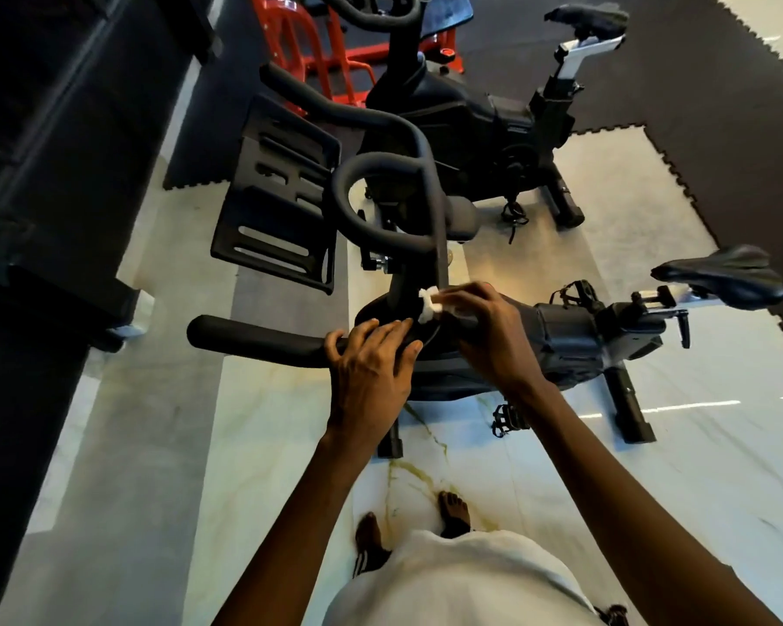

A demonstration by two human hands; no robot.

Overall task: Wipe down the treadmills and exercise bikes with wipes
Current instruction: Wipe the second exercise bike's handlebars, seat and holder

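1. exercise bike [561,336], black, stands on the pale marble floor [245,467] at mid-frame, directly in front of the person.
2. a second bike [480,124] of the same kind stands beyond it, apart from it and lying roughly parallel, partly on the dark foam mat [652,83]. a red frame [308,52] shows behind that at the top edge.
3. a black slotted tray [276,196] sits at the front of the bars, on their far left side. a large dark machine [41,219] fills the left edge, too dim to identify.
4. the looped bar tubes rise between the camera and the bike's upright post and cover part of it. both forearms cross the lower frame and hide some of the bike's front base.
5. the person's bare feet [455,512] stand on the floor just short of the bike.
6. the bike's long axis runs left to right across the view, with the handlebar [254,338] at the left and the saddle [724,277] at the right. the saddle's narrow end points left toward the bars, and the near grip also points left.
7. left hand [371,368] grips the near handlebar tube, with the fingers together over the top and the thumb round the left side.
8. right hand [484,332] pinches a bunched white wipe [427,305] between thumb and fingertips, held against the dark post just below the bar loop.
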